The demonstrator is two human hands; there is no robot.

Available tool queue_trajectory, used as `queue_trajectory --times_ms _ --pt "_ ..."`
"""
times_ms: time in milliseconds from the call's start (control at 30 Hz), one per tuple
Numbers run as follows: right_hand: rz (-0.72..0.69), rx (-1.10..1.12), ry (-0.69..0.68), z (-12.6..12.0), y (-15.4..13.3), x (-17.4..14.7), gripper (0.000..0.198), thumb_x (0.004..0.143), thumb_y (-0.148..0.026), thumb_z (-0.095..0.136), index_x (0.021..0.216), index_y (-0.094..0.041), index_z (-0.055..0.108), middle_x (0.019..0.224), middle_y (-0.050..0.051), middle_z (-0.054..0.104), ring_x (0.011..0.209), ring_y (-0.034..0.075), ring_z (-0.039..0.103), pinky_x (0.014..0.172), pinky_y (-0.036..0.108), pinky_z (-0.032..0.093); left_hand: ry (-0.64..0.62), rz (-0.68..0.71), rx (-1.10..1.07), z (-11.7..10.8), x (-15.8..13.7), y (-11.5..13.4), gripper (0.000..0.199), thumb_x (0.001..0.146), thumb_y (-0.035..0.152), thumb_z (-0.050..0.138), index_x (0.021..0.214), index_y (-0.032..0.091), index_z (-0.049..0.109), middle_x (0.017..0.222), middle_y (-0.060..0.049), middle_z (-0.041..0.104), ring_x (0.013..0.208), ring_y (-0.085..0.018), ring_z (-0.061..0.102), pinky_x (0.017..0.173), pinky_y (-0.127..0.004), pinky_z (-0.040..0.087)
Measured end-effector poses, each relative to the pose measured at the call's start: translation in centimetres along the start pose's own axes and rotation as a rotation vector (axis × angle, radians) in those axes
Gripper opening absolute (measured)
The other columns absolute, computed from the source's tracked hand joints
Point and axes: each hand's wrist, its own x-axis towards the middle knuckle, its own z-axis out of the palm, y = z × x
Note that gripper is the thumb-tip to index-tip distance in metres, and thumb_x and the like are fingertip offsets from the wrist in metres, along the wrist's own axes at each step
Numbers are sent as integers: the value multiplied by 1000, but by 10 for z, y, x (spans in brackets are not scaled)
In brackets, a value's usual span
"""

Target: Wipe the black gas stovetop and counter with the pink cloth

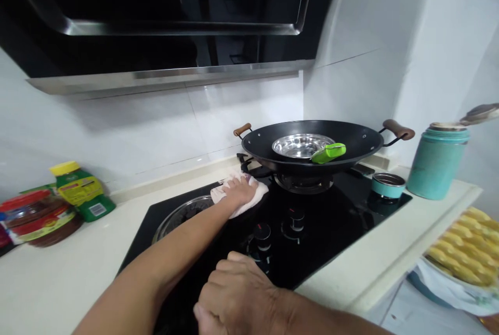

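My left hand presses a pale pinkish cloth onto the black glass gas stove, between the left burner and the wok. Its fingers lie spread over the cloth. Closer to me, my right hand is closed in a fist over the stove's front part; nothing sticks out of it, though its palm side is hidden. Two control knobs are just beyond that fist. A large black wok with wooden handles sits on the right burner, holding a shiny metal dish with a green grip.
A dark range hood hangs low above the stove. On the left counter are a green yellow-capped bottle and a red-lidded jar. To the right stand a teal canister, a small teal cup and, lower, a yellow ridged item.
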Motion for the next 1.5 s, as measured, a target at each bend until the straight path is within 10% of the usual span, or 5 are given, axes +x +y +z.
queue_trajectory --times_ms 300,600,833,1067,1500 --pt "-20 -13 24 4 -2 -1 34 86 -34 54 58 -22 39 53 -5 50 55 11 42 66 30 36 -81 337 -27 -4 -50 2 78 93 69 28 158 26 25 168 -13 21 152 -43 16 116 -67 15" --pt "5 -6 51 1 0 0 32 85 -30 54 57 -22 40 52 -6 49 54 10 41 66 29 35 -18 764 -235 -14 -64 5 47 101 38 27 131 26 62 137 -3 61 126 -20 54 114 -33 37" --pt "-42 -62 27 8 1 -3 34 87 -35 55 58 -23 40 53 -5 50 54 12 41 64 30 33 -116 981 -93 -12 -62 22 45 102 41 32 139 34 56 144 0 56 132 -24 49 114 -44 34" --pt "-10 -51 -157 3 1 -7 31 84 -31 60 60 -22 43 56 -7 54 57 11 46 73 29 37 -154 954 -21 -5 -48 46 46 99 48 40 143 38 52 154 -2 47 140 -32 42 111 -57 30" --pt "17 -24 -274 2 2 -3 35 88 -36 56 59 -23 42 53 -6 54 53 12 42 73 31 38 -29 665 -67 -11 13 -14 50 97 44 36 139 24 55 151 -5 50 141 -24 42 119 -38 30"
